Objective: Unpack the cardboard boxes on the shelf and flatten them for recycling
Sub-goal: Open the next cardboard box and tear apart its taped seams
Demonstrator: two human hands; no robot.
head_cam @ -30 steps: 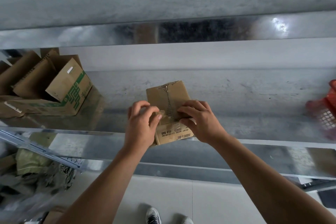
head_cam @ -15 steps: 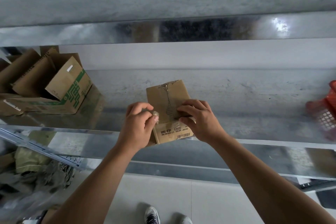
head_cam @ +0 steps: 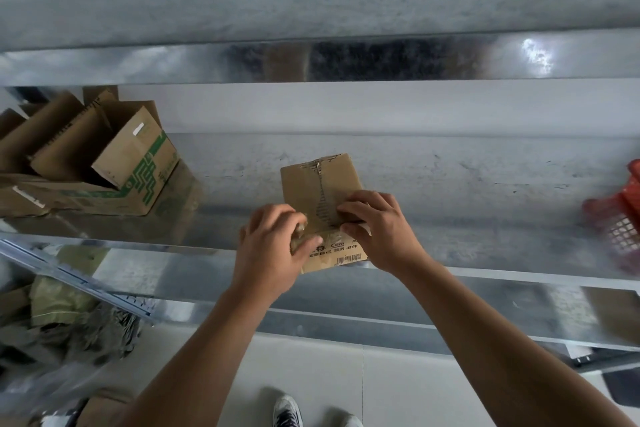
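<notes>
Fingers point(head_cam: 274, 217) of left hand point(head_cam: 270, 253) now overlap box point(head_cam: 322, 180); right hand point(head_cam: 377, 232) unchanged

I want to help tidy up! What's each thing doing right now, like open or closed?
Small box: closed, lying on the shelf.
Left hand: pinches crumpled tape at its seam.
Right hand: holds the small box down.
Big box: open, flaps up.
Basket: blurred, contents unclear.

A storeroom is shown. Bare galvanised metal shelves point(head_cam: 450, 204) are seen in tiers, with opened cardboard boxes point(head_cam: 104, 166) stacked at the left, a red plastic basket point(head_cam: 620, 218) at the right, crumpled bags point(head_cam: 69, 315) piled lower down, and a pale tiled floor point(head_cam: 346, 374) beneath.
</notes>
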